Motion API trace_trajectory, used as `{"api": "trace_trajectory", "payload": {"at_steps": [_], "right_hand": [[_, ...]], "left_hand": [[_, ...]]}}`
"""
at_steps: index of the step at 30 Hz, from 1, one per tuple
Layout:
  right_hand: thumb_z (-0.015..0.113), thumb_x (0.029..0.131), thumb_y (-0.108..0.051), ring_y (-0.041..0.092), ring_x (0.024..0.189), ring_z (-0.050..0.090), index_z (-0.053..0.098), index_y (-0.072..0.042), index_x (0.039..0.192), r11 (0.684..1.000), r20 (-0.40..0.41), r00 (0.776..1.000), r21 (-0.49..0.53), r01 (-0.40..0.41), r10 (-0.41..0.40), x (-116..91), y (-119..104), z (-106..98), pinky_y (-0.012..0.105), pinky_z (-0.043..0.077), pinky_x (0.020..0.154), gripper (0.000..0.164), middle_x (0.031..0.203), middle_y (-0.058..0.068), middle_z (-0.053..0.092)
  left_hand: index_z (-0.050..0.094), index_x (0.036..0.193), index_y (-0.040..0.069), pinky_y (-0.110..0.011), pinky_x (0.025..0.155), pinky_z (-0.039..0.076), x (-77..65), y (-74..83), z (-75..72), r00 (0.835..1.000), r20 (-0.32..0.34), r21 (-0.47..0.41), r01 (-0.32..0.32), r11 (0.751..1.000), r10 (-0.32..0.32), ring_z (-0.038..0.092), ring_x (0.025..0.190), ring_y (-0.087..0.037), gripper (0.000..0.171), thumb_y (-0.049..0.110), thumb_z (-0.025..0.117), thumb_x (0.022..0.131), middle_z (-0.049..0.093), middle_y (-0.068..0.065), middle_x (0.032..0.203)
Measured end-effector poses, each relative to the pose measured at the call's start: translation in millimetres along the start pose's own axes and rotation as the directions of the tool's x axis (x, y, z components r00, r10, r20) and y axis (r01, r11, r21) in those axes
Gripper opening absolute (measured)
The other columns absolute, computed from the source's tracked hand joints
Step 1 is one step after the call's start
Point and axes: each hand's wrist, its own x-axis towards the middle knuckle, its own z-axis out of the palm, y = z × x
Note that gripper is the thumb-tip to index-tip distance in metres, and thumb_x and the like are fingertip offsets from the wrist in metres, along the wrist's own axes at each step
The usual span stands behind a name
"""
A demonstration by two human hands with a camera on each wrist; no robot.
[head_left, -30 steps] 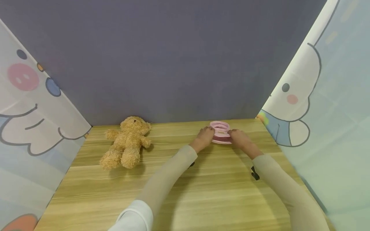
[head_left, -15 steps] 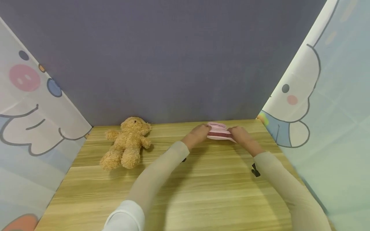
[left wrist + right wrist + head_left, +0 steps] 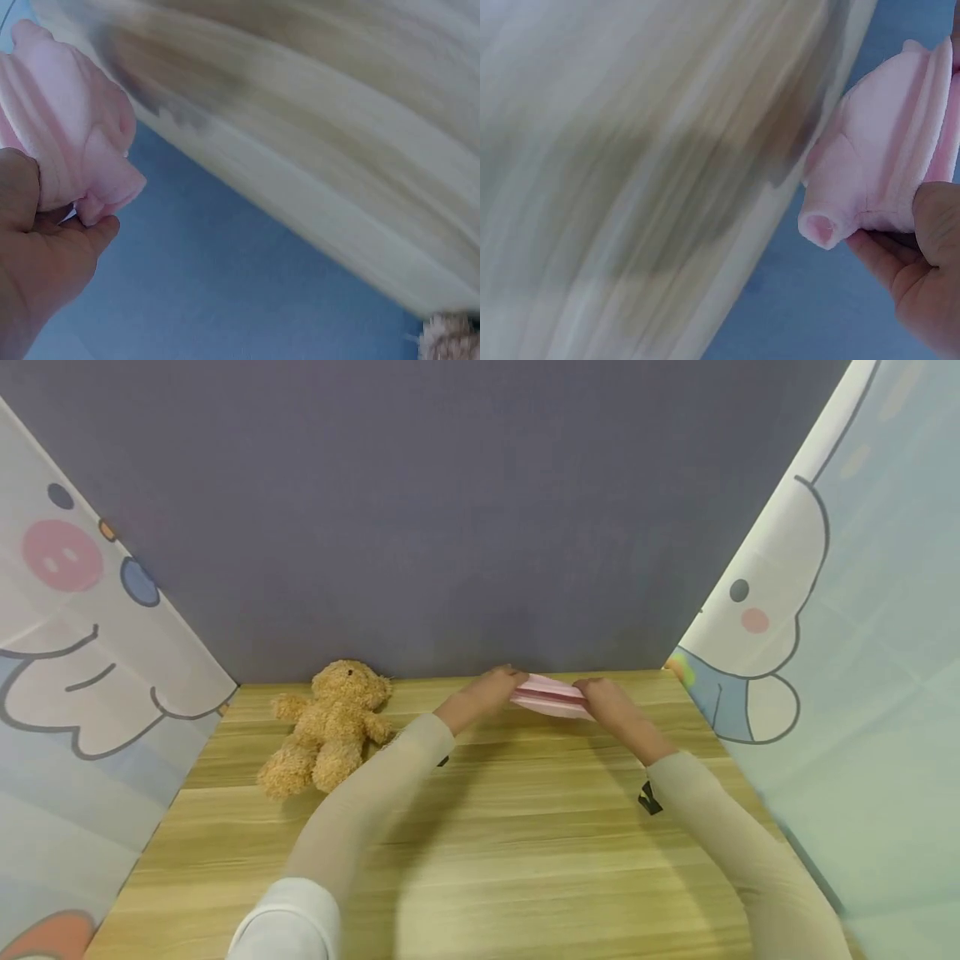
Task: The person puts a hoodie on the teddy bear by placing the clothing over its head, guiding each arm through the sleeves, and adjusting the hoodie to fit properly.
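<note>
Both hands hold a small pink doll shirt (image 3: 553, 697) near the table's back edge, its bottom opening spread towards me with a darker pink inside. My left hand (image 3: 486, 692) pinches one side of the hem between thumb and fingers. At the other side, my right hand (image 3: 613, 706) pinches the hem in the same way. In the right wrist view a short sleeve with a round opening sticks out of the shirt (image 3: 877, 142). The left wrist view shows the shirt (image 3: 67, 112) raised off the table. A curly tan teddy bear (image 3: 330, 727) lies on its back at the left.
The wooden table (image 3: 540, 860) ends at a grey back panel (image 3: 465, 527). Curtains printed with cartoon animals hang at the left (image 3: 97, 693) and right (image 3: 825, 693). My left forearm passes close beside the bear's leg.
Both hands have lifted the doll shirt and carried it left, the left hand moving further. Its neck opening has turned out of sight and the hem is stretched wider. The bear stays in place.
</note>
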Motion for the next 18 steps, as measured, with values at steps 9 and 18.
{"api": "trace_trajectory", "payload": {"at_steps": [9,18], "right_hand": [[0.069,0.091,0.006,0.038,0.086,0.070,0.070,0.001,0.097,1.000,-0.084,0.996,0.022,0.018,-0.016,19.5,-23.0,-9.3,0.051,0.056,0.072,0.008,0.094,0.018,0.072],[0.067,0.090,0.005,0.031,0.089,0.071,0.074,0.000,0.106,0.989,-0.084,0.996,0.148,-0.018,0.030,48.8,-65.3,7.7,0.046,0.057,0.077,0.019,0.099,0.017,0.075]], "left_hand": [[0.050,0.149,0.009,-0.041,0.116,0.036,-19.4,-26.7,-22.6,0.995,-0.090,0.069,-0.045,0.997,0.051,0.047,0.139,-0.035,0.048,-0.002,0.055,0.102,0.055,-0.014,0.146],[0.050,0.150,0.012,-0.045,0.114,0.039,-49.8,-63.7,-34.6,0.998,-0.037,-0.021,0.043,0.999,-0.044,0.048,0.139,-0.034,0.048,-0.001,0.053,0.103,0.053,-0.014,0.149]]}}
